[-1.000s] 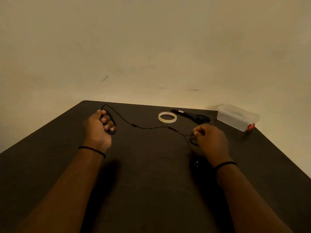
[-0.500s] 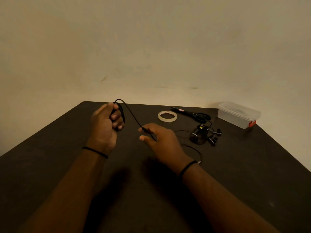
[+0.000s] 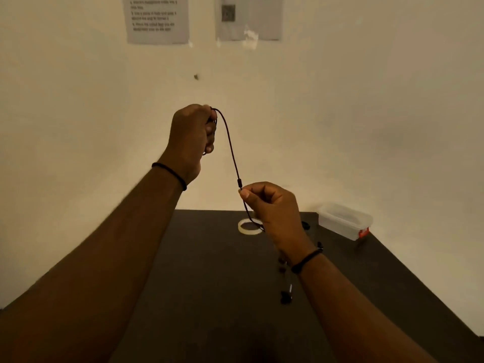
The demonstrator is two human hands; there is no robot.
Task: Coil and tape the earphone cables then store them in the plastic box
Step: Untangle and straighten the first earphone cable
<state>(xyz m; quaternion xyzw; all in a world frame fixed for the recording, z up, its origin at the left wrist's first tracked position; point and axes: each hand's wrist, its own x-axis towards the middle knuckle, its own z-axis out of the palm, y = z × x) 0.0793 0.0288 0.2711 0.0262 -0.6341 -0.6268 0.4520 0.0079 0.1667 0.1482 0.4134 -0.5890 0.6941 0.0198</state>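
I judge this the coiling step; my left hand (image 3: 192,138) is raised, fisted shut around loops of the earphone cable (image 3: 231,153); my right hand (image 3: 272,205) pinches the strand lower down, fingers closed, the rest trailing to the bench (image 3: 209,271). Next I should carry that strand round the left hand again; tape roll (image 3: 250,227) and plastic box (image 3: 344,221) wait untouched.

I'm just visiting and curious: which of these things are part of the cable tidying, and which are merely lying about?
Part of the job:
- earphone cable, strung between the left hand and right hand
- tape roll on the table
- plastic box, lid on
- more earphones near the right wrist

Just there:
- printed sheets on the wall
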